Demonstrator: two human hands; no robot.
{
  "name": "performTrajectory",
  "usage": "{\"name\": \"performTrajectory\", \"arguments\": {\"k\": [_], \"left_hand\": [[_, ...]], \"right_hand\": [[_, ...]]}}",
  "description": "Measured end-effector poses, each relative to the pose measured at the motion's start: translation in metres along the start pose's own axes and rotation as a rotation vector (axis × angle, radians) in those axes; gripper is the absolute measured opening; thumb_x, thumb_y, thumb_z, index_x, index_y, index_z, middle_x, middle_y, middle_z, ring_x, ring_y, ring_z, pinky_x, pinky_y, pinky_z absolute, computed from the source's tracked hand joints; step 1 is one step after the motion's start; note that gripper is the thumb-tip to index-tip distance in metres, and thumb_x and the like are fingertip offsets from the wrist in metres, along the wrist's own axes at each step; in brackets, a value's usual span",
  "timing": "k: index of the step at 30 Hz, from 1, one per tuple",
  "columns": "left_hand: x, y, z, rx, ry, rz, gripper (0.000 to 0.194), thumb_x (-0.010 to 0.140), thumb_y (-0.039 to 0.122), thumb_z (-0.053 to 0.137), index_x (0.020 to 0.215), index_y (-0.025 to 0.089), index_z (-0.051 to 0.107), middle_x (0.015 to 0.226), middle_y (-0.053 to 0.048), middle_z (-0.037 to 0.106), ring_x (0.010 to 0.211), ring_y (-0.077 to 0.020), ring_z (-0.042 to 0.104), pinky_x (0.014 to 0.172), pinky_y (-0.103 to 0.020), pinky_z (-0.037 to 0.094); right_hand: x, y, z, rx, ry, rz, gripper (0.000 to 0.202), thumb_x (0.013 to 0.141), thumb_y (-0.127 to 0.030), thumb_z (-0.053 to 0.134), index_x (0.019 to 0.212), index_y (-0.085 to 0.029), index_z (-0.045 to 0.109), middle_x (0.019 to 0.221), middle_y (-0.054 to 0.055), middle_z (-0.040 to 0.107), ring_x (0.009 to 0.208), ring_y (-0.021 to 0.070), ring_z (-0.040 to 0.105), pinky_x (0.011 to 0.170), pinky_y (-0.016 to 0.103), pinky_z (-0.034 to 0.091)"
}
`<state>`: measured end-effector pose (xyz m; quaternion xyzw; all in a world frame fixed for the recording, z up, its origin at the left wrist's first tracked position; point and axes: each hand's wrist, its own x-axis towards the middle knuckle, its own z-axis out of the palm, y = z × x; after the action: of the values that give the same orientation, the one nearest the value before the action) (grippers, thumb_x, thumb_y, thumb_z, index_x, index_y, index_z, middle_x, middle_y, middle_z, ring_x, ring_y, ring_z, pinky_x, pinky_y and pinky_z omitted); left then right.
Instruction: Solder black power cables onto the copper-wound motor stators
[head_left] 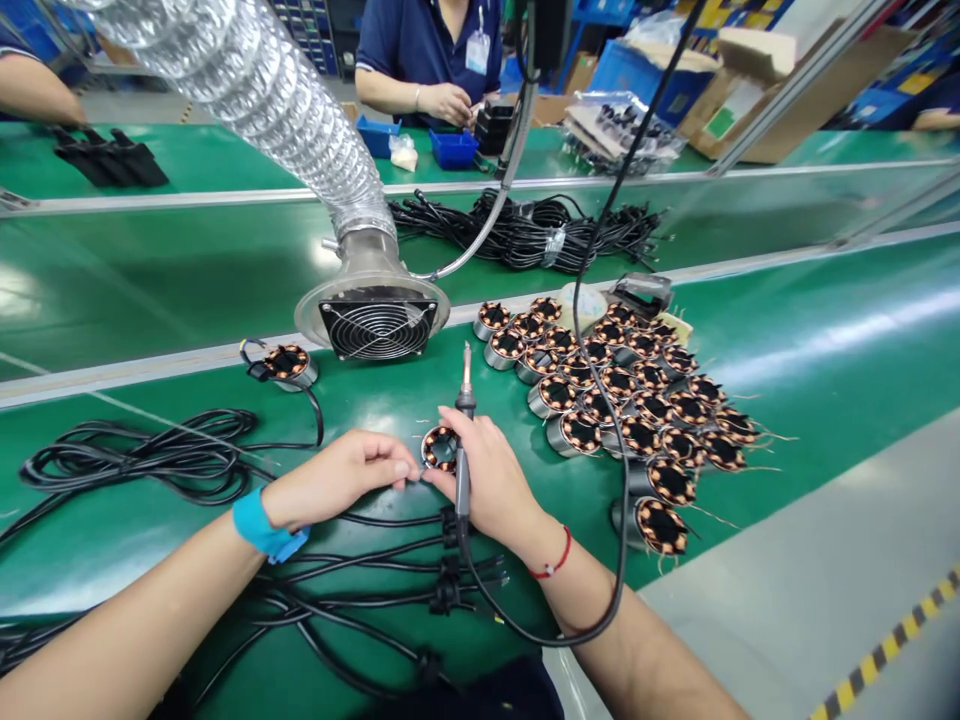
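Note:
A motor stator with copper coils stands on the green bench between my hands. My right hand grips a soldering iron, its bare tip pointing away from me and up. The right fingertips also reach the stator's near side. My left hand, with a blue band at the wrist, is closed in a pinch just left of the stator. Whatever sits between its fingertips is too small to make out. The two hands' fingertips almost meet there. Black cables with stripped ends lie below my hands.
Many stators crowd the bench at right, with loose wire ends. Another stator with a cable attached stands at left, near a coiled cable. A fume extractor hangs ahead. The iron's cord loops over my right forearm. A co-worker sits opposite.

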<state>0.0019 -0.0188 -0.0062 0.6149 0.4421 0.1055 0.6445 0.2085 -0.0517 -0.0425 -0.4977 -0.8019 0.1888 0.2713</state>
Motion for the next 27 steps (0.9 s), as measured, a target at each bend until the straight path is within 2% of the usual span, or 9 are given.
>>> {"name": "performTrajectory", "arguments": {"k": [3, 5, 8, 10, 12, 16, 19, 22, 27], "left_hand": [[0.003, 0.001, 0.006, -0.107, 0.053, 0.003, 0.027, 0.086, 0.038, 0.053, 0.081, 0.014, 0.062, 0.082, -0.003, 0.063, 0.077, -0.0138, 0.053, 0.075, -0.026, 0.041], [0.002, -0.001, 0.011, -0.043, 0.032, 0.010, 0.027, 0.087, 0.039, 0.052, 0.091, 0.015, 0.063, 0.086, -0.003, 0.063, 0.076, -0.0139, 0.053, 0.073, -0.026, 0.042], [-0.004, -0.008, 0.022, 0.296, -0.055, 0.071, 0.027, 0.084, 0.037, 0.058, 0.104, 0.019, 0.061, 0.095, -0.003, 0.061, 0.081, -0.0161, 0.054, 0.073, -0.028, 0.041], [-0.008, -0.011, 0.030, 0.549, -0.080, 0.114, 0.021, 0.083, 0.031, 0.058, 0.100, 0.020, 0.061, 0.098, -0.004, 0.059, 0.083, -0.0178, 0.054, 0.074, -0.030, 0.039], [-0.011, -0.010, 0.035, 0.657, -0.074, 0.143, 0.011, 0.084, 0.025, 0.055, 0.091, 0.019, 0.060, 0.096, -0.003, 0.058, 0.080, -0.0173, 0.053, 0.072, -0.030, 0.037], [-0.011, -0.002, 0.030, 0.411, -0.014, 0.041, 0.012, 0.087, 0.029, 0.051, 0.085, 0.019, 0.055, 0.070, 0.003, 0.049, 0.063, -0.0123, 0.043, 0.060, -0.025, 0.032], [-0.011, 0.002, 0.019, 0.142, 0.031, -0.015, 0.019, 0.086, 0.036, 0.054, 0.085, 0.018, 0.053, 0.064, 0.005, 0.040, 0.061, -0.0104, 0.036, 0.057, -0.023, 0.030], [-0.011, 0.001, 0.012, 0.009, 0.029, -0.012, 0.022, 0.085, 0.038, 0.057, 0.084, 0.017, 0.052, 0.068, 0.005, 0.041, 0.062, -0.0093, 0.035, 0.058, -0.022, 0.029], [-0.009, -0.002, 0.010, -0.018, 0.001, -0.027, 0.027, 0.087, 0.042, 0.054, 0.084, 0.016, 0.054, 0.074, 0.001, 0.055, 0.066, -0.0107, 0.041, 0.063, -0.024, 0.032]], "right_hand": [[0.002, 0.003, -0.001, 0.001, -0.002, -0.017, 0.063, 0.084, -0.027, 0.067, 0.138, -0.019, 0.035, 0.110, 0.011, 0.060, 0.096, 0.0271, 0.054, 0.084, 0.047, 0.049], [0.003, 0.006, -0.003, 0.022, 0.012, 0.000, 0.063, 0.084, -0.024, 0.065, 0.139, -0.020, 0.034, 0.116, 0.012, 0.059, 0.102, 0.0278, 0.054, 0.088, 0.048, 0.048], [0.004, 0.012, -0.007, 0.123, 0.066, 0.012, 0.068, 0.083, -0.026, 0.067, 0.140, -0.022, 0.030, 0.127, 0.012, 0.056, 0.116, 0.0288, 0.052, 0.097, 0.050, 0.044], [0.003, 0.014, -0.010, 0.210, 0.126, 0.024, 0.068, 0.083, -0.028, 0.067, 0.140, -0.023, 0.031, 0.130, 0.011, 0.056, 0.120, 0.0274, 0.052, 0.102, 0.050, 0.042], [0.002, 0.014, -0.013, 0.282, 0.212, 0.046, 0.061, 0.085, -0.027, 0.064, 0.137, -0.024, 0.034, 0.126, 0.008, 0.060, 0.118, 0.0249, 0.055, 0.104, 0.049, 0.041], [0.000, 0.012, -0.021, 0.398, 0.425, 0.089, 0.042, 0.089, -0.021, 0.057, 0.129, -0.024, 0.043, 0.104, 0.004, 0.068, 0.099, 0.0191, 0.064, 0.099, 0.044, 0.046], [-0.001, 0.012, -0.023, 0.581, 0.512, 0.136, 0.036, 0.091, -0.019, 0.054, 0.125, -0.025, 0.045, 0.092, 0.002, 0.068, 0.085, 0.0158, 0.066, 0.087, 0.038, 0.053], [-0.002, 0.012, -0.019, 0.781, 0.446, 0.142, 0.040, 0.089, -0.017, 0.057, 0.126, -0.026, 0.043, 0.093, 0.002, 0.067, 0.083, 0.0144, 0.066, 0.078, 0.033, 0.055], [-0.004, 0.007, -0.013, 1.017, 0.360, 0.097, 0.049, 0.087, -0.013, 0.058, 0.129, -0.031, 0.040, 0.096, 0.000, 0.064, 0.082, 0.0109, 0.064, 0.074, 0.027, 0.058]]}}
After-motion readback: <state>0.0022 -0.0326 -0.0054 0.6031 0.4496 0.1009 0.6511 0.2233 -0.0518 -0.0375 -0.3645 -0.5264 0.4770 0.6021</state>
